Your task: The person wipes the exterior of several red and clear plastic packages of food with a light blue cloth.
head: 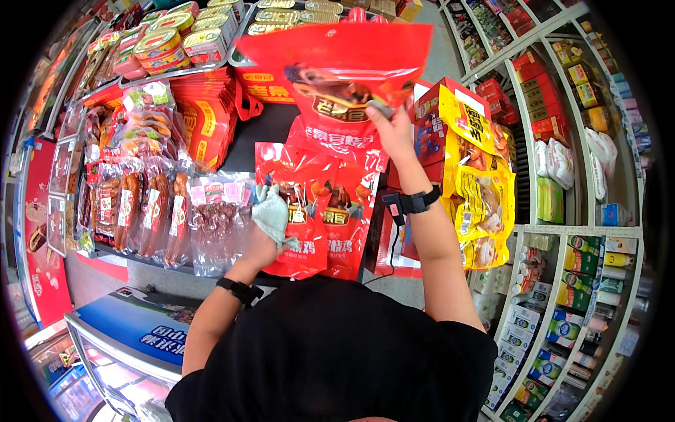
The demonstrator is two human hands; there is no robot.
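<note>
My right hand (394,133) grips a large glossy red food pouch (358,63) by its right side, thumb on the front. The pouch is raised over the far end of the black display table (266,124) and is slightly blurred. In my left hand (262,247) is a pale green cloth (272,215), bunched over the fingers. It rests at the left edge of a red roast-chicken pouch (303,248). A second red pouch (345,237) lies to its right, and another red pouch (311,138) lies behind them, partly hidden beneath the raised one.
Left of my hands lie clear vacuum packs of dark meat (216,227) and sausages (156,203). Red bags (208,113) stand behind them, below trays of tins (203,45). Yellow food pouches (482,195) sit on boxes at right, before stocked shelves (575,230). A glass-topped freezer (126,327) stands lower left.
</note>
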